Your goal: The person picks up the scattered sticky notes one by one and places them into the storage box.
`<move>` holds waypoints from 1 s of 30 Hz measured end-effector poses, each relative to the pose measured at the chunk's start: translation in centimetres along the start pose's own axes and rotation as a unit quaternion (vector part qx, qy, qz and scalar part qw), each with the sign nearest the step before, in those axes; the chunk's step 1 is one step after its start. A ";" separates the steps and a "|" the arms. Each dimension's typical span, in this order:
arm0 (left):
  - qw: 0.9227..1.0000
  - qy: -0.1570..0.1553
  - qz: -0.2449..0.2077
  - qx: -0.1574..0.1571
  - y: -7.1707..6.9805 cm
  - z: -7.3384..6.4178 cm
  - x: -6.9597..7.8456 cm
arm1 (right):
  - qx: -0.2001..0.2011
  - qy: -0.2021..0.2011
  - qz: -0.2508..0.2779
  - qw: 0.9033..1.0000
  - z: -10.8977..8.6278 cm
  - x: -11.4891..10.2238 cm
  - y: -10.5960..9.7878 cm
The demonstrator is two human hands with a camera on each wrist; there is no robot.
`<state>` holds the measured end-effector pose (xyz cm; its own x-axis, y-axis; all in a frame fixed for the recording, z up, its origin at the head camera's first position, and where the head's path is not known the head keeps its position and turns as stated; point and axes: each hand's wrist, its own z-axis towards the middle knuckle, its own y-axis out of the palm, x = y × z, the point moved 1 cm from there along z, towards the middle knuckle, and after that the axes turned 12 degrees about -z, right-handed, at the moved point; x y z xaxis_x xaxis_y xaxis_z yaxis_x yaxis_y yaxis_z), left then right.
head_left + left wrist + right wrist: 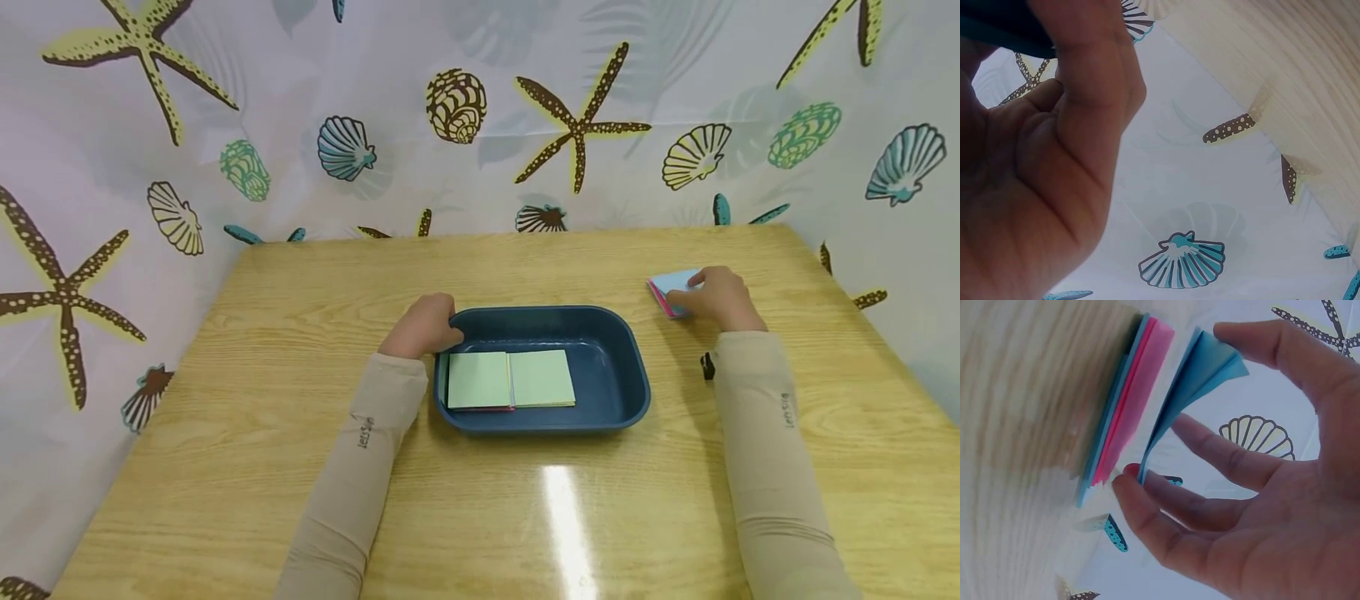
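Observation:
A dark blue plastic tray (632, 367) stands on the table with two piles of pale green paper squares in it, a left pile (478, 380) and a right pile (542, 377). My left hand (426, 323) grips the tray's left rim, its fingers curled round the edge. Right of the tray, my right hand (716, 297) pinches some light blue paper squares (1191, 381) between thumb and fingers, and they bend. Close by, a stack of pink and blue paper squares (1124, 406) lies on the table, slightly apart from the pinched sheets.
The wooden table (322, 467) carries everything. Behind it and along its sides hangs a white cloth (405, 183) printed with shells and starfish. A small black object (707, 366) shows beside the right sleeve.

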<state>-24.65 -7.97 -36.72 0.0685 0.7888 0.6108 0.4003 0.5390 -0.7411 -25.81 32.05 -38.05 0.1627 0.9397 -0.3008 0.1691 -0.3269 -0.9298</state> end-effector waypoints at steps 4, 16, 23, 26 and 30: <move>1.000 -0.006 -0.009 -0.001 -0.3 -0.2 -0.2 | 0.026 -0.026 0.012 0.999 -0.6 -1.1 -0.9; 1.000 -0.005 -0.016 -0.009 -0.4 -0.3 0.1 | 0.020 -0.239 -0.001 0.971 -6.5 -9.8 -3.6; 1.000 0.011 -0.006 -0.006 -0.4 -0.1 0.1 | -0.081 -0.364 -0.112 0.921 -8.0 -15.0 -1.5; 1.000 0.011 -0.003 -0.006 -0.4 -0.1 0.1 | -0.132 -0.377 -0.158 0.903 -7.9 -16.3 -0.2; 1.000 0.003 -0.005 -0.005 -0.5 0.0 -0.1 | -0.189 -0.378 -0.221 0.879 -7.7 -17.7 1.3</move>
<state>-24.87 -8.36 -36.41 0.0705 0.7813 0.6202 0.4107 0.5438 -0.7318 -20.99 14.21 -32.33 -0.6686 0.7344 -0.1168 0.3884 0.2109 -0.8970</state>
